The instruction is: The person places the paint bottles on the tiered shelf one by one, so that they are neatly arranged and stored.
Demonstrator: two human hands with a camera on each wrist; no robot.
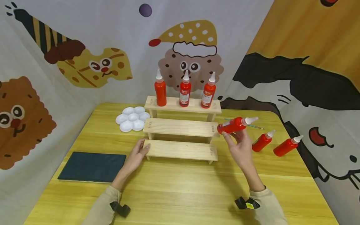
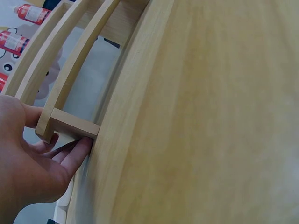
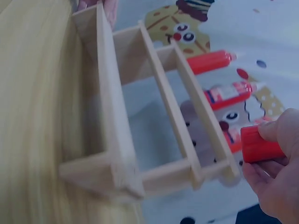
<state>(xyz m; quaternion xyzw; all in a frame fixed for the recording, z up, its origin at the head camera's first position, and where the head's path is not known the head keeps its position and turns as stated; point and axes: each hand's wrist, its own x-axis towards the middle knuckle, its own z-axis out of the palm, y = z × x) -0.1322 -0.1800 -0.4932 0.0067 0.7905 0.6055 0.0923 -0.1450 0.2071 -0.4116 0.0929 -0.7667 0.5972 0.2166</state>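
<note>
Right hand (image 1: 241,147): gripping red bottle (image 1: 231,125), lying tilted within its grasp
Left hand (image 1: 137,154): gripping wooden stand (image 1: 181,150) at lower left end

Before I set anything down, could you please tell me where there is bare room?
Free: the middle shelf, the bottom shelf right of the left hand, and the table in front, between the sleeves. Crowded: the top shelf, with three red bottles, and the table right of the right hand, with two more bottles.
</note>
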